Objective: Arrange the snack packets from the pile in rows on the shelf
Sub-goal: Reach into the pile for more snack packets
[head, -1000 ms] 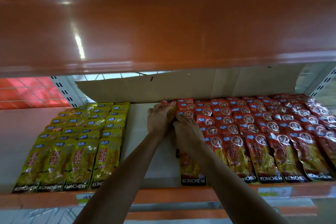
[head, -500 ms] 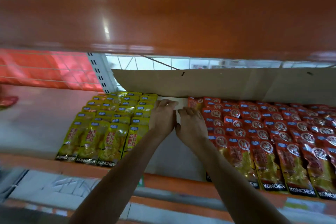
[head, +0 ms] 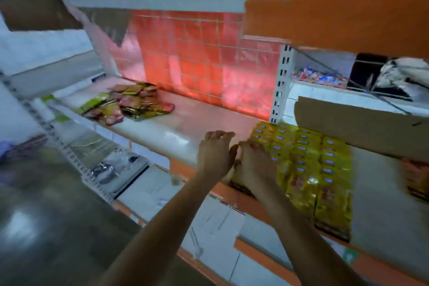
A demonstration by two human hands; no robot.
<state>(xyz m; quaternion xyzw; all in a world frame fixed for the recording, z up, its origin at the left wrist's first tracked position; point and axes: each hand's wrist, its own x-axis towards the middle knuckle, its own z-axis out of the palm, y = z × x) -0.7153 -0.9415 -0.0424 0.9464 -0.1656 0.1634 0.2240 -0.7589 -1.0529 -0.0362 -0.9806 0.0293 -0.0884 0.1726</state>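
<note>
Far to the left of the white slotted metal upright post [head: 281,83], a loose pile of red, green and yellow snack packets [head: 130,104] lies heaped on the pale white shelf board [head: 176,127], close to the back. Behind that board, running up to the post, stands an orange wire-grid back panel [head: 204,65]. Nearer me, and still left of the post, my left hand [head: 214,155] hangs over the front part of the board with its fingers loosely bent and apart, holding nothing. My right hand [head: 253,162] is just beside it, almost touching it, below the post and laid over the left edge of the yellow packets; its fingers are curled, but the blur keeps me from telling whether they grip a packet or only rest there. Right of the post's foot, the glossy yellow snack packets [head: 311,165] lie in neat overlapping rows running from the back of the shelf to its orange front lip. Further right of the post, a brown cardboard sheet [head: 362,127] leans along the back, and beyond it the edge of some red snack packets [head: 416,179] shows.
</note>
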